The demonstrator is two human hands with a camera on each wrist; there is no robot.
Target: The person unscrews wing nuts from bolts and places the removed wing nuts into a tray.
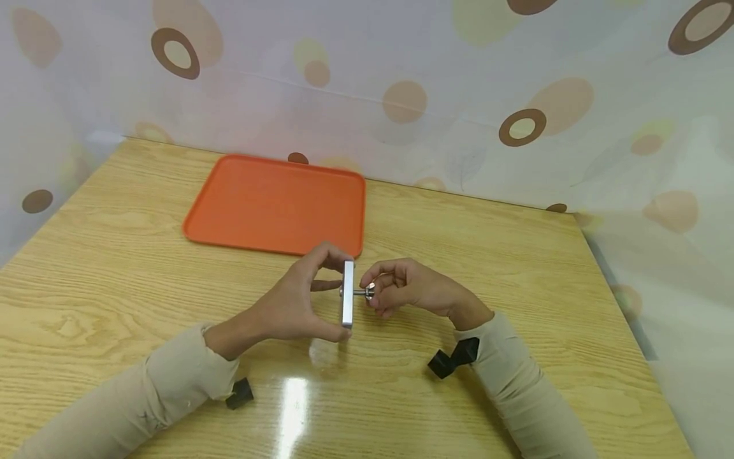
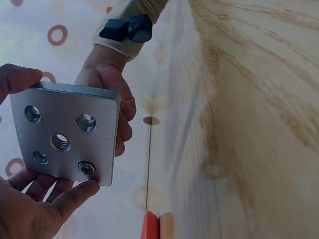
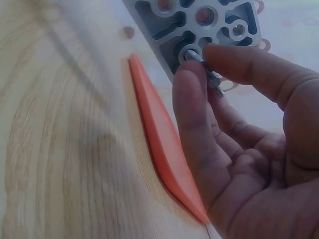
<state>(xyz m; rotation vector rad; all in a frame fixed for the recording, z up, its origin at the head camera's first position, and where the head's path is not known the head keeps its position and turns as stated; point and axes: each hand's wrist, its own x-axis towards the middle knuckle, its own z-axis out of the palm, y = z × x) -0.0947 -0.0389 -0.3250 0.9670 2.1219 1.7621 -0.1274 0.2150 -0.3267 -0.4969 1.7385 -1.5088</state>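
Observation:
Upright in my left hand (image 1: 298, 296) is a square metal plate (image 1: 348, 294), gripped by two opposite edges between thumb and fingers. Its flat face (image 2: 65, 132) has several holes, and a socket-head bolt (image 2: 86, 168) sits in one near a corner. On the ribbed back, the bolt's threaded shank (image 3: 193, 56) sticks out through the plate. My right hand (image 1: 410, 287) pinches a small shiny nut (image 1: 369, 291) on that shank, away from the plate. The fingertips partly cover the nut, which looks like a wing nut.
An orange tray (image 1: 281, 204) lies on the wooden table (image 1: 487, 255) beyond the hands, near the back edge. A patterned sheet (image 1: 344, 83) hangs behind the table and along its sides. Black devices (image 1: 453, 358) are strapped at the wrists.

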